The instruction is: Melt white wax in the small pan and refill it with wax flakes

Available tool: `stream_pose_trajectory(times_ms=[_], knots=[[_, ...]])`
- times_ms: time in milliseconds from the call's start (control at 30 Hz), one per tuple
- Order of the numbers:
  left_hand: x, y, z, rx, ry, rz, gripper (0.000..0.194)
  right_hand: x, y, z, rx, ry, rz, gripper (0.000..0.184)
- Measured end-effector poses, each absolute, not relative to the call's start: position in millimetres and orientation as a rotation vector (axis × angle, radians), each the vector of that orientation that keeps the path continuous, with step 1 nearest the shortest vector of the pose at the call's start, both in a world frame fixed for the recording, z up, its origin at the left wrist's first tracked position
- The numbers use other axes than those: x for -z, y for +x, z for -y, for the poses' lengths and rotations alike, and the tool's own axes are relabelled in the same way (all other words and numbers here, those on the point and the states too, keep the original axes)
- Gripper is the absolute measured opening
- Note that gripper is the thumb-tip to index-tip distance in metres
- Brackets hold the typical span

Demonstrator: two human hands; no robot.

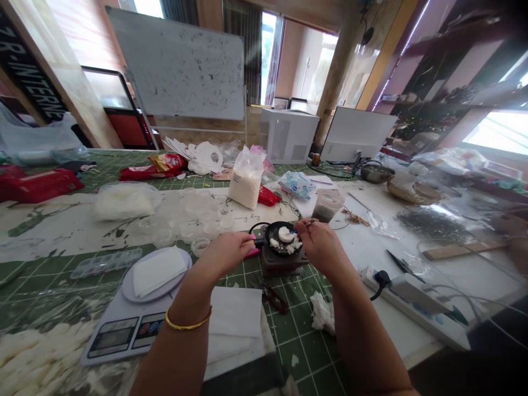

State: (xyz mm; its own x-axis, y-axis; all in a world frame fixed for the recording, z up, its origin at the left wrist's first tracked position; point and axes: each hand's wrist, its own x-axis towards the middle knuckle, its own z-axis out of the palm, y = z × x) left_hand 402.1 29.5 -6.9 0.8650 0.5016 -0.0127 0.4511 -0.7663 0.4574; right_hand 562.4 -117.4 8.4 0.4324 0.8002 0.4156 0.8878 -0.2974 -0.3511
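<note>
My left hand [234,248], with a gold bangle on its wrist, is closed around the handle of a small black frying pan [270,242]. The pan sits on a small dark heater [280,265]. White lumps and crumbs [285,235], waxy in look, lie inside it. At the pan's right rim, my right hand [315,237] pinches a thin tool with a bluish part [293,231] that reaches toward the lumps; its kind is mostly hidden by my fingers. Just behind that hand stands a clear plastic cup [329,204] with dark contents.
A kitchen scale [140,297] bearing folded white paper stands left, beside a bag of white pieces [45,346]. A power strip [416,308] with cables lies right. Behind the pan are a bag of white granules [246,181] and clear cups [193,214]. Crumpled tissue [323,312] lies near my right forearm.
</note>
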Motion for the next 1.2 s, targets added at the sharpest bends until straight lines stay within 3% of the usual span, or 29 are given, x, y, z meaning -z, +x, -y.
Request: stream_pose_trajectory(times_ms=[1200], knots=[[5.7,399.1,-26.7,-0.126,2.518,-0.710,0.032,-7.6,561.6,118.7,0.188,-2.219,1.367,0.037]])
